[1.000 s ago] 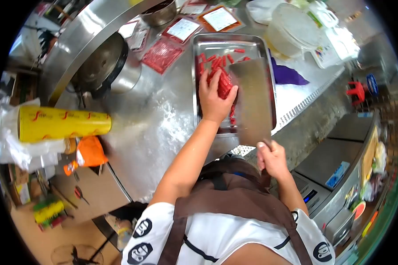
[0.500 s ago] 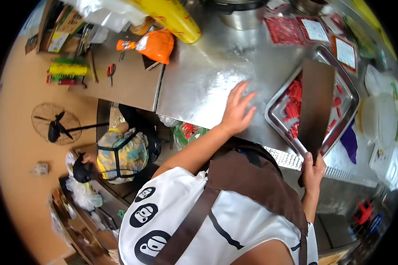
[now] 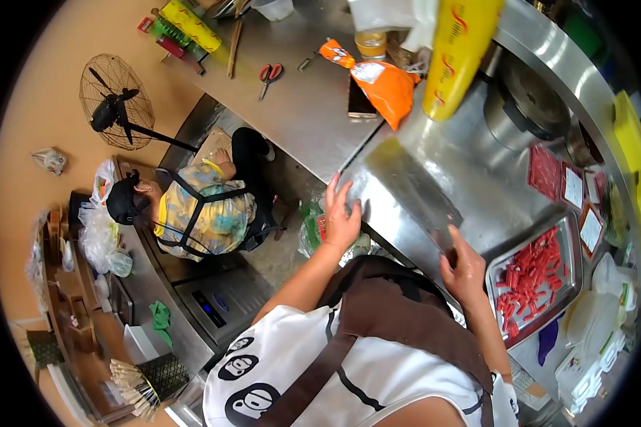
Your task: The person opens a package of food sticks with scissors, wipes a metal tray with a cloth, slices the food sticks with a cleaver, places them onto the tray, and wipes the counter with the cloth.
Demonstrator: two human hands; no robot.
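My left hand [image 3: 342, 219] is open, fingers spread, at the front edge of the steel counter [image 3: 413, 132]. It holds nothing. A wide cleaver [image 3: 417, 188] lies slanted on the counter, its blade slightly blurred. My right hand [image 3: 468, 272] is at the cleaver's handle end, with index finger and thumb apart; the handle is partly hidden between them, and I see no firm grip. Right of that hand, a metal tray [image 3: 575, 265] holds many short red pieces [image 3: 534, 274], whose kind I cannot make out.
Flat red packs [image 3: 545, 173] and a lidded pot [image 3: 523, 99] stand at the back right. A yellow roll [image 3: 459, 60], orange bag [image 3: 388, 89] and red-handled scissors [image 3: 269, 77] lie further left. A person [image 3: 203, 206] sits beyond the counter, near a fan [image 3: 110, 107].
The cleaver has moved left from above the tray onto the counter. My right hand's fingers have loosened. The view has turned, with the tray now lower right.
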